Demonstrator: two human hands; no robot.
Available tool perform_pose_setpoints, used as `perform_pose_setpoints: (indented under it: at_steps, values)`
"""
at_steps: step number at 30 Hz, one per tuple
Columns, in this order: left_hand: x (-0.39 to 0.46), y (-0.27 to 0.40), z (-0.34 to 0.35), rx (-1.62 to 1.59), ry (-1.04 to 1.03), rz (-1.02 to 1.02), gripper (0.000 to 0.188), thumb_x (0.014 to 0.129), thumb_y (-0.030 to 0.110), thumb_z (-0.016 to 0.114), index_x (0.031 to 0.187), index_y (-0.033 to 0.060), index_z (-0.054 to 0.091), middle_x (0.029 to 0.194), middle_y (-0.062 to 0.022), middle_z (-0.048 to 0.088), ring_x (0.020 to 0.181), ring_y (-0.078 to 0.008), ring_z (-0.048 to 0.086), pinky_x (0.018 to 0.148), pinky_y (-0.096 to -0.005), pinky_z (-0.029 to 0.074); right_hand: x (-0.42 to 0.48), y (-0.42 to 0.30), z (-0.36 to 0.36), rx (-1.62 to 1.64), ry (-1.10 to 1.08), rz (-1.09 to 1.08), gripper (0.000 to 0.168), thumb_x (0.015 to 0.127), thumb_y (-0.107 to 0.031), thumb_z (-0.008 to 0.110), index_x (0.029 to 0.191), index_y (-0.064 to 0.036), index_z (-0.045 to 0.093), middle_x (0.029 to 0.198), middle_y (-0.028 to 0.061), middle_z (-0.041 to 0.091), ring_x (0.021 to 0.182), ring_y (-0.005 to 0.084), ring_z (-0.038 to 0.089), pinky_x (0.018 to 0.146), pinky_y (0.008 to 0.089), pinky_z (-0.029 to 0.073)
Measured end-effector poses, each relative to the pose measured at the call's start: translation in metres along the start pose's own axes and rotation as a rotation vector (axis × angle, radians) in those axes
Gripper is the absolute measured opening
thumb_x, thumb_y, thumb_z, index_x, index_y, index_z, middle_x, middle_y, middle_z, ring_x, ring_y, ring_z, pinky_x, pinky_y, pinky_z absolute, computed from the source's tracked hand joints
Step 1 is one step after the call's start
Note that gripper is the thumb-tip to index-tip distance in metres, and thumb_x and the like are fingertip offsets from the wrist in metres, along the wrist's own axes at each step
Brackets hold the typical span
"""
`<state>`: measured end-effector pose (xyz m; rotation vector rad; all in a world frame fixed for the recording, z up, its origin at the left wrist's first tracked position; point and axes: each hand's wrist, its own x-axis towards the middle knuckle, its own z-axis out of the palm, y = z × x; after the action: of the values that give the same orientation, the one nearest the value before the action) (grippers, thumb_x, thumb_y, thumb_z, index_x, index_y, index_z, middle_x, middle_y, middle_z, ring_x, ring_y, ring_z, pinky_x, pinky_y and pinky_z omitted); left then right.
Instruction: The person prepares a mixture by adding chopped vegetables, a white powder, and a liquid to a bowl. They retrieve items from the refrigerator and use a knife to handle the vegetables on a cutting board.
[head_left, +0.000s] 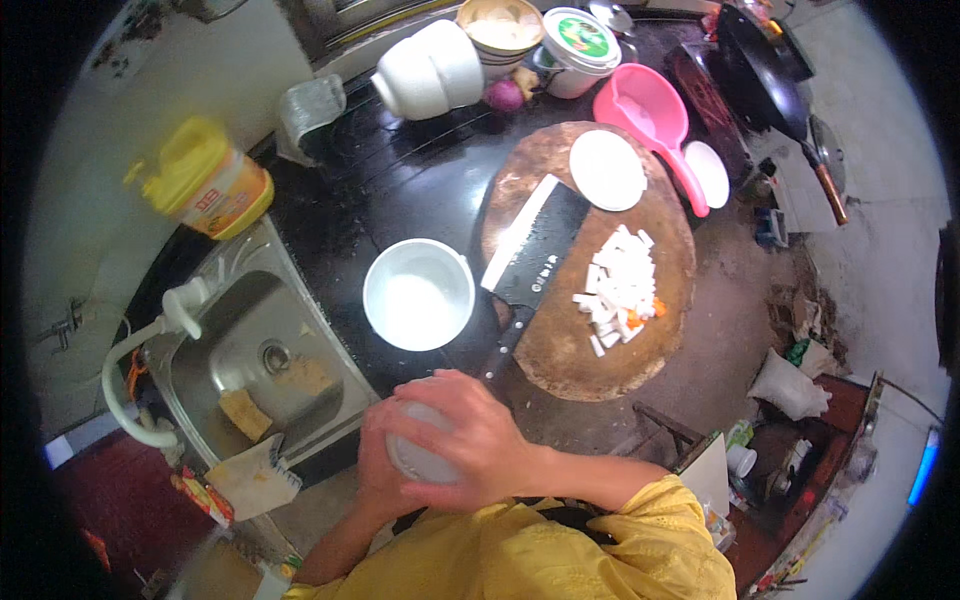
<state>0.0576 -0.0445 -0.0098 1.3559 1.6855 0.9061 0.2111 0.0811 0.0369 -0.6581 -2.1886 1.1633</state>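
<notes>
A whitish, translucent round jar or container (420, 454) is between my hands, close in front of my body. My right hand (487, 439) spreads its fingers over the top of it. Around its left side is my left hand (377, 457), partly hidden behind it. Beyond them stands an uncovered white tub (418, 295) on the black counter (352, 187); its inside is too bright to make out. A broad cleaver (536, 251) lies on the round wooden chopping board (555, 360), handle towards me. White cut sticks (622, 277) and a few orange pieces (637, 319) are heaped beside it.
A white lid (607, 171) lies at the board's far side, near a pink ladle (641, 105). Left is a steel sink (300, 300) with a sponge (245, 414) and a yellow jug (210, 180) behind. White bowls (431, 71) and a lidded bucket (577, 52) line the back.
</notes>
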Motion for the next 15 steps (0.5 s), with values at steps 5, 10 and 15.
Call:
perform_pose_setpoints:
  at_steps: [5,10,15]
  values:
    - [0.003,-0.002,0.002,-0.083,0.024,0.066,0.092,0.061,0.039,0.088,0.134,0.0044,0.044,0.131,-0.0173,0.051,0.120,-0.0351,0.051,0.101,-0.0469,0.042,0.000,0.002,0.002,0.048,0.070,-0.040,0.063,0.068,-0.034,0.082,0.121,-0.004,0.065,0.124,0.0223,0.059,0.109,0.0390,0.061,0.099,0.0517,0.047]
    - [0.002,-0.004,0.002,-0.137,-0.004,0.045,0.089,0.061,0.035,0.088,0.133,0.0043,0.046,0.129,-0.0171,0.053,0.119,-0.0356,0.053,0.099,-0.0476,0.043,0.002,-0.002,0.000,0.075,0.096,-0.044,0.059,0.070,-0.029,0.080,0.121,-0.006,0.061,0.120,0.0203,0.057,0.106,0.0405,0.059,0.098,0.0506,0.047]
    - [-0.003,-0.013,-0.003,-0.298,-0.169,-0.091,0.087,0.058,0.032,0.090,0.132,0.0066,0.051,0.132,-0.0163,0.053,0.123,-0.0346,0.052,0.103,-0.0475,0.042,0.006,-0.001,-0.007,0.163,0.049,-0.130,0.052,0.071,-0.027,0.079,0.115,-0.003,0.064,0.118,0.0217,0.058,0.105,0.0403,0.059,0.096,0.0495,0.048]
